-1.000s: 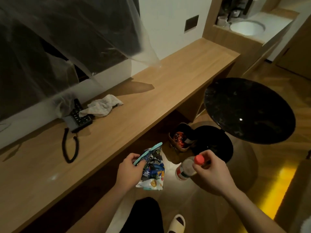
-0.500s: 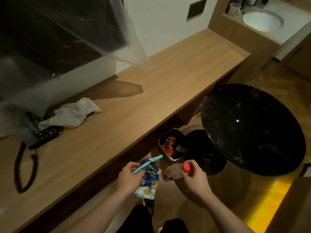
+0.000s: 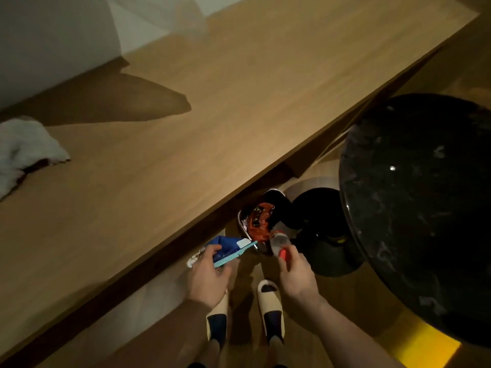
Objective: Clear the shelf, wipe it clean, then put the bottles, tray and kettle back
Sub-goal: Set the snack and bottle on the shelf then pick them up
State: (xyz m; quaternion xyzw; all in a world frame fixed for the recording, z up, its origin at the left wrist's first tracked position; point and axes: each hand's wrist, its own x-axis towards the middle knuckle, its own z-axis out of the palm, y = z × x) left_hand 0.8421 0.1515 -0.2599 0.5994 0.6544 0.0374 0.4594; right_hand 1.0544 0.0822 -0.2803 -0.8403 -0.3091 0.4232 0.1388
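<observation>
— What's nearest the bin [image 3: 265, 221]?

— Both hands, just this side of it, over the slippers [image 3: 271, 306]. The left hand [image 3: 210, 274] has its fingers [image 3: 212, 252] curled round a blue packet [image 3: 228, 248], the packet's end reaching toward the bin's rim. The right hand [image 3: 295, 272] pinches a bottle [image 3: 279, 243] by its red cap, body tipped out over the bin's mouth.

— So which step is this?

— Clearing, I'd say, and binning rubbish rather than setting things aside. The bin already holds red wrappers.

— Next?

— Probably let both go once they're squarely over the opening. The packet looks short of it, so that hand needs to reach further in.

— And beyond the bin?

— It sits half under the bench [image 3: 239, 107], which runs behind it. A white cloth [image 3: 24, 147] lies on the bench well left of the bin, near the wall. Right of the bin, a dark round table [image 3: 425, 195]. I see no tray or kettle.
</observation>
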